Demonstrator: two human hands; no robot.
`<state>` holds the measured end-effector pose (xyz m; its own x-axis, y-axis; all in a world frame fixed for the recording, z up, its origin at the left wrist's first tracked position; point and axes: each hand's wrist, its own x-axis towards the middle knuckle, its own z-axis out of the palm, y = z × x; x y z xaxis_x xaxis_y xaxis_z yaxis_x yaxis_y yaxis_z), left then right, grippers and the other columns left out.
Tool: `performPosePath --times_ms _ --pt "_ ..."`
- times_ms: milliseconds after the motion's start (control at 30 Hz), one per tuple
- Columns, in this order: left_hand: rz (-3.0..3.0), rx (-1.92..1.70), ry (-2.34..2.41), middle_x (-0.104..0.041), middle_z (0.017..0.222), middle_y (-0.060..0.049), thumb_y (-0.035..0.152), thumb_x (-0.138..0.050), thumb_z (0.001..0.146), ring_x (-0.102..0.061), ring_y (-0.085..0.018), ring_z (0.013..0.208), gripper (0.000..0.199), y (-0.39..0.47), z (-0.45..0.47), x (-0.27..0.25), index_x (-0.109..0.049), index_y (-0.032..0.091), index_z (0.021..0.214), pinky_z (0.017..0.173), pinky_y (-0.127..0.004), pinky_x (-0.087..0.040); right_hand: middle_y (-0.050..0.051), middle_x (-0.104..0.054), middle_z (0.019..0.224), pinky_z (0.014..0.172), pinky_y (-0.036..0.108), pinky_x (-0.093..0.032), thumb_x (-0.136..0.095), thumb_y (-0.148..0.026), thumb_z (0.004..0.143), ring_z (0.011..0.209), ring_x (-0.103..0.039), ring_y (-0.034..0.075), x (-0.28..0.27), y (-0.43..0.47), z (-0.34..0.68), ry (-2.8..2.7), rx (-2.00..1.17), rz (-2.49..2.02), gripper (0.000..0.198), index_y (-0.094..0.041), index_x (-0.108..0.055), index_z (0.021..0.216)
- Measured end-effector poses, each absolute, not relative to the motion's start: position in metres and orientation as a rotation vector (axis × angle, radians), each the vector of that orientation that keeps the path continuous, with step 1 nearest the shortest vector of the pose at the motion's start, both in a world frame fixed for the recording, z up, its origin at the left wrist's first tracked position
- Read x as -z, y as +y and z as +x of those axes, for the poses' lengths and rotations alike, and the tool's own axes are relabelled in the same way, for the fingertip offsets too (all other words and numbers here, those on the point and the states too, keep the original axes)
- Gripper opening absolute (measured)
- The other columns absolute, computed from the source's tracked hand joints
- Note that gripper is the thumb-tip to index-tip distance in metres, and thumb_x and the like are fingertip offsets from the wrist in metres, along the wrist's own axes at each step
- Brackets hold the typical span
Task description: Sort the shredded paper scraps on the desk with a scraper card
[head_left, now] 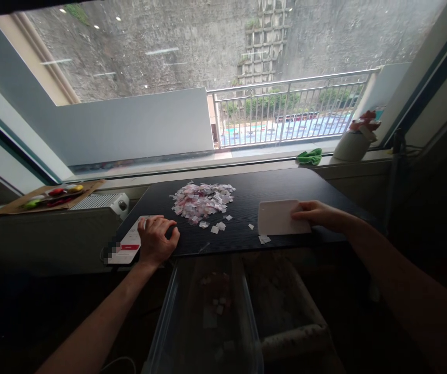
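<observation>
My left hand [157, 240] rests at the near left of the black table [246, 189]. Its thumb stands apart from its curled fingers, and nothing shows in it. Partly under these fingers is a flat white sheet or panel [130, 247] with a red band. On the right, my right hand [320, 215] grips a white rectangular card [275, 218] by its right side, thumb on top. Small white paper squares [264, 239] lie at the card's lower left corner. A heap of small pale and pinkish paper pieces [200, 201] sits between my hands, with several loose squares in front.
Below the table edge is a clear plastic bin [252, 317] with a few paper squares inside. To its right stands a dark, worn box [297, 335]. A green cloth [309, 157] and a white container [351, 145] are on the windowsill. A white radiator [100, 204] stands left.
</observation>
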<state>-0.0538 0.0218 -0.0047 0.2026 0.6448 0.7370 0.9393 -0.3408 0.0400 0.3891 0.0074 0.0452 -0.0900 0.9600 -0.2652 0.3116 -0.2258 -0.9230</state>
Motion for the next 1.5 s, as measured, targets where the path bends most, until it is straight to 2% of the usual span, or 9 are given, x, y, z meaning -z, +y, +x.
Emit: performPosePath --times_ms 233,633,833,1033,1167,1367,1500 --pt "-2.064 0.939 -1.463 -0.070 0.080 -0.007 0.029 -0.052 0.079 -0.059 -0.030 0.099 0.016 0.022 -0.054 0.005 -0.066 0.021 0.076 0.101 -0.050 -0.027 0.003 -0.073 0.078 0.064 0.028 -0.052 -0.083 -0.036 0.052 0.070 -0.066 0.019 -0.047 0.001 0.386 -1.403 -1.409 -1.513 0.036 -0.017 -0.071 0.081" --pt "-2.054 0.912 -1.438 -0.070 0.081 -0.007 0.029 -0.052 0.080 -0.059 -0.029 0.099 0.018 0.023 -0.055 0.006 -0.067 0.021 0.078 0.102 -0.049 -0.027 0.002 -0.072 0.075 0.059 0.025 -0.047 -0.082 -0.035 0.054 0.065 -0.063 0.015 -0.049 -0.006 0.386 -1.390 -1.443 -1.492 0.034 -0.016 -0.071 0.080" --pt "-2.048 0.909 -1.444 -0.071 0.081 -0.007 0.029 -0.052 0.079 -0.060 -0.029 0.099 0.017 0.023 -0.056 0.006 -0.067 0.020 0.077 0.100 -0.049 -0.028 0.003 -0.071 0.076 0.063 0.028 -0.049 -0.084 -0.035 0.051 0.066 -0.063 0.017 -0.060 -0.008 0.385 -1.364 -1.454 -1.480 0.035 -0.016 -0.070 0.077" --pt "-2.022 0.896 -1.401 -0.071 0.081 -0.007 0.028 -0.052 0.081 -0.061 -0.029 0.097 0.018 0.024 -0.057 0.008 -0.067 0.019 0.077 0.099 -0.048 -0.030 0.000 -0.068 0.065 0.050 0.022 -0.043 -0.081 -0.023 0.053 0.055 -0.056 0.011 -0.054 0.008 0.369 -1.256 -1.188 -1.473 0.023 -0.017 -0.066 0.069" --pt "-2.027 0.896 -1.434 -0.071 0.082 -0.007 0.027 -0.052 0.080 -0.060 -0.029 0.100 0.017 0.022 -0.055 0.008 -0.067 0.019 0.078 0.101 -0.049 -0.028 0.001 -0.068 0.063 0.045 0.020 -0.040 -0.078 -0.018 0.057 0.053 -0.055 0.011 -0.050 0.015 0.363 -1.309 -1.184 -1.491 0.015 -0.015 -0.068 0.068" --pt "-2.048 0.910 -1.500 -0.071 0.082 -0.005 0.027 -0.053 0.079 -0.059 -0.029 0.102 0.015 0.020 -0.052 0.006 -0.066 0.021 0.079 0.104 -0.049 -0.025 0.002 -0.071 0.069 0.053 0.022 -0.050 -0.073 -0.013 0.066 0.058 -0.062 0.013 -0.051 0.037 0.325 -1.280 -1.099 -1.403 0.009 -0.016 -0.068 0.073" --pt "-2.056 0.920 -1.520 -0.071 0.082 -0.005 0.027 -0.052 0.079 -0.058 -0.029 0.102 0.015 0.019 -0.052 0.004 -0.066 0.021 0.078 0.103 -0.049 -0.025 0.002 -0.071 0.069 0.054 0.023 -0.051 -0.070 -0.009 0.067 0.058 -0.062 0.013 -0.052 0.046 0.304 -1.342 -1.080 -1.432 0.009 -0.016 -0.068 0.073"
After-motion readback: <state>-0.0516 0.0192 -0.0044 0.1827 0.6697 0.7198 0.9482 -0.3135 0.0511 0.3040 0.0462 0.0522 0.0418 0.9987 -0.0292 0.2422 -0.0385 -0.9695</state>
